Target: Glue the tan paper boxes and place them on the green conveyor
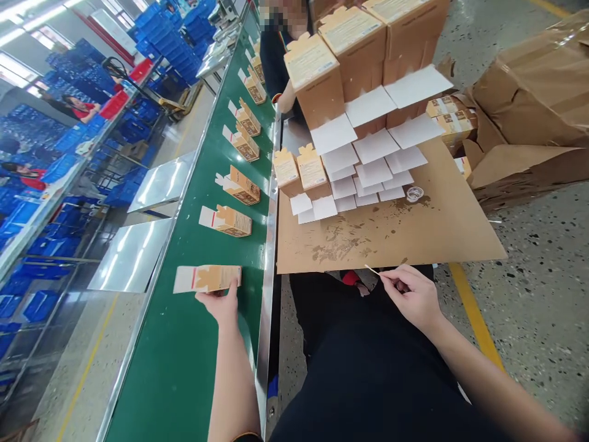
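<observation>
On the green conveyor belt [184, 368], my left hand [221, 303] grips a small printed carton [216, 277] at its near end. That carton lies on the belt with a white flap sticking out to the left. My right hand [414, 296], over my lap by the table's front edge, pinches a thin pale stick [372, 269] between thumb and fingertips. Beyond the left hand, several similar cartons [227, 220] stand in a line along the belt, flaps raised. On the cardboard-covered table [442, 227] is a stack of brown cartons [322, 80] with white flaps hanging out.
A small clear round dish [415, 194] sits on the table near dark stains. Across it, a co-worker's arm [288, 98] is partly hidden behind the stack. A large open cardboard box [534, 92] stands at right. Blue crates [161, 37] fill the background beyond the belt.
</observation>
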Available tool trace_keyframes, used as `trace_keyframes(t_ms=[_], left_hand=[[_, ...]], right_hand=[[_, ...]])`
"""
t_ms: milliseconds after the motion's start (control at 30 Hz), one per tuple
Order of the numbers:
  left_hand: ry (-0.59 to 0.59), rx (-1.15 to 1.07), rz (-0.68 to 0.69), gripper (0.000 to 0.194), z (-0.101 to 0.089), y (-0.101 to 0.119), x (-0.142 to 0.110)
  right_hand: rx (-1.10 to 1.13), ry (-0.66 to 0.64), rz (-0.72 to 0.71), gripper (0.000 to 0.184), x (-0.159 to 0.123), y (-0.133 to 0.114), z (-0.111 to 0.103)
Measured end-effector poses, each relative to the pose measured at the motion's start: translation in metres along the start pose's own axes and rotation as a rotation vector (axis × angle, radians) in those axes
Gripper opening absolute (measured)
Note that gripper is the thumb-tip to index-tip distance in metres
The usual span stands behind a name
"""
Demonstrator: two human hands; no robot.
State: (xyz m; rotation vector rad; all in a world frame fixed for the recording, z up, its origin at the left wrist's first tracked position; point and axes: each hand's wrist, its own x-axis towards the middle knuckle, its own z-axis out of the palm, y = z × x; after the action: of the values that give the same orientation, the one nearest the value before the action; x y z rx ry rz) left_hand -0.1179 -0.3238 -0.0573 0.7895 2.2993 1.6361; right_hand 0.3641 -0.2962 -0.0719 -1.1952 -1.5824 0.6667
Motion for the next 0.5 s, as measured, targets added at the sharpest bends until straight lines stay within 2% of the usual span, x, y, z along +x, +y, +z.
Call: trace_keyframes(t_ms=[67,100,133,200,267,333,367,433,500], left_hand=[[-0.012,0.04,-0.066,0.102,-0.007,-0.005,-0.001],[0.028,0.064,-0.047,0.101,-0.008,-0.005,-0.005],[0.101,0.092,0.015,0.1,-0.009,-0.004,-0.01],[0.279,0.131,0.232,0.092,-0.007,0.005,-0.023],[0.346,0.084,0.465,0.076,0.005,0.023,-0.032],[0.229,-0.067,0.578,0.059,0.031,0.05,-0.032],[0.128,-0.161,0.566,0.052,0.051,0.065,-0.028],[-0.094,-0.315,0.417,0.044,0.101,0.097,-0.013],[-0.27,-0.387,0.18,0.045,0.157,0.126,0.008]], right_hand=[[0.012,-0.021,-0.002,0.021,0.006,0.0,0.003],[0.013,-0.029,0.002,0.022,0.008,-0.001,0.003],[0.008,-0.032,0.007,0.022,0.01,-0.001,0.003],[-0.01,-0.019,0.017,0.021,0.013,-0.002,-0.001],[-0.032,0.008,0.017,0.02,0.015,-0.004,-0.007],[-0.043,0.026,0.005,0.018,0.018,-0.007,-0.012],[-0.043,0.03,-0.004,0.018,0.02,-0.009,-0.013],[-0.04,0.026,-0.024,0.017,0.024,-0.014,-0.012],[-0.035,0.017,-0.042,0.017,0.028,-0.02,-0.009]])
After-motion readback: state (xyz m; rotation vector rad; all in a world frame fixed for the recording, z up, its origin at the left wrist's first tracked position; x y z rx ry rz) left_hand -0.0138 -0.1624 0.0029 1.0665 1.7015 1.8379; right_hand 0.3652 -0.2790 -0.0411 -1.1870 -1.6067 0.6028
